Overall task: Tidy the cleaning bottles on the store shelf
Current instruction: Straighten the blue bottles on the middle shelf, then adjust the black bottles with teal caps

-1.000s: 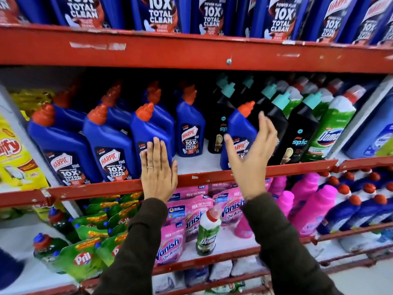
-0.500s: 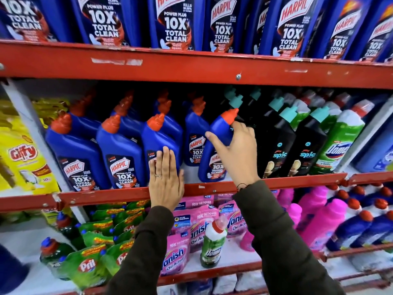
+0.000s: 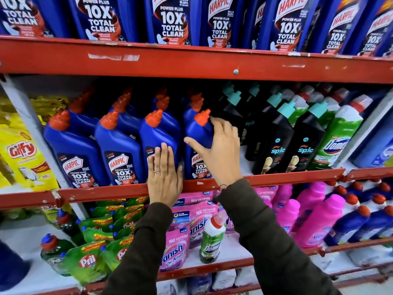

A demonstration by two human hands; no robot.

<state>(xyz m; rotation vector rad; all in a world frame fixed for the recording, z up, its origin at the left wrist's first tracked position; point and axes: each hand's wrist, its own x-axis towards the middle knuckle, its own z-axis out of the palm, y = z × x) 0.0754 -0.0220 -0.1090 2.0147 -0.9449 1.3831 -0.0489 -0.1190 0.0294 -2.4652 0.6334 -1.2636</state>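
Note:
A row of blue Harpic bottles with orange caps stands on the middle shelf behind its red rail. My right hand wraps the rightmost front Harpic bottle, thumb across its front and fingers on its right side by the cap. That bottle stands upright, close beside the third Harpic bottle. My left hand lies flat and open against the lower front of that third bottle, holding nothing. Right of my hand stand black Spic bottles with teal caps, then green Domex bottles.
Large Harpic bottles fill the top shelf. On the lower shelf a lone Domex bottle stands among pink Vanish pouches, with Pril pouches to the left and pink bottles to the right. Yellow Giffy packs sit far left.
My right hand took hold of the front Harpic bottle, slid it left and stood it upright next to the third one. My left hand stayed flat on that third bottle.

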